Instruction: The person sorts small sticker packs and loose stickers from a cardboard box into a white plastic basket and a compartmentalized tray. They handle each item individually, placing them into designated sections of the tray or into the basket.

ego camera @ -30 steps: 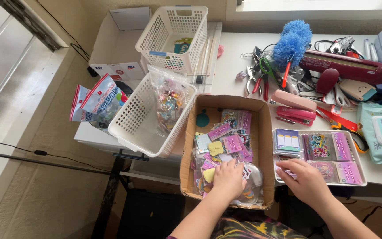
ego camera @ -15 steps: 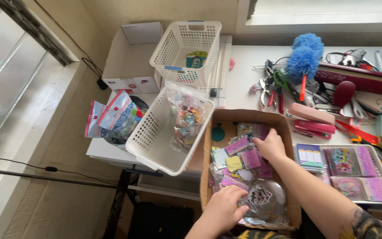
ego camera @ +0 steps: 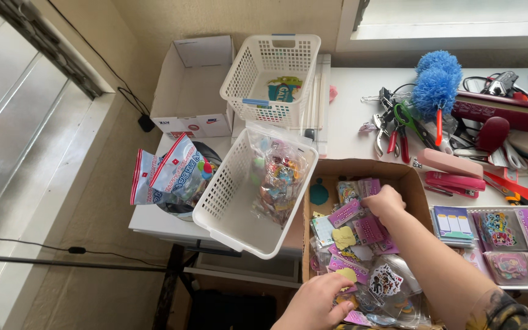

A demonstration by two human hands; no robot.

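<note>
The white table [ego camera: 355, 104] carries 2 white baskets [ego camera: 249, 195], and to their right an open cardboard box [ego camera: 414, 183] full of small sticker packets [ego camera: 362, 232]. Both hands are inside this box. The right hand [ego camera: 386, 205] lies far in the box, fingers curled down on a purple packet; if it pinches one I cannot tell. The left hand [ego camera: 316, 302], at the near edge, pinches a yellow packet [ego camera: 349, 275]. The step seems to be sorting the packets; next each hand needs a firm pinch on 1 packet.

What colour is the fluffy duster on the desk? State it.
Bright blue, with an orange-red handle: the fluffy duster, clearest in the head view.
</note>
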